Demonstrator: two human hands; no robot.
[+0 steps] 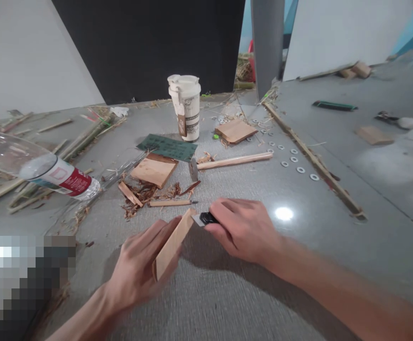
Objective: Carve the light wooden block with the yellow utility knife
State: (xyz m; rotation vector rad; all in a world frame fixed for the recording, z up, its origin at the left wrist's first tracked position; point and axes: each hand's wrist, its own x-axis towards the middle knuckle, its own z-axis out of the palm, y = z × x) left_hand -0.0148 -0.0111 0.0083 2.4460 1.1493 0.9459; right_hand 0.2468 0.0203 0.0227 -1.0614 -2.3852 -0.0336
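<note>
Above the grey floor [227,303], a wooden block [174,246] is grasped in the left hand [135,260], and a utility knife [209,218] is gripped by the right hand [243,227], its blade held at the block's far end. Just beyond, the space is taken up by bark shavings [147,193], one slim wooden-handled tool [171,203] and one hammer [234,161]. Farther off are one lidded tumbler [190,106] and one dark green sheet [167,146]; one plastic bottle [67,177] is seen at left. The floor is backed by a black panel [156,47]. Two flat wooden pieces [154,169] are counted near the hammer; the metal washers [300,170], partly overlapped, cannot all be counted.
</note>
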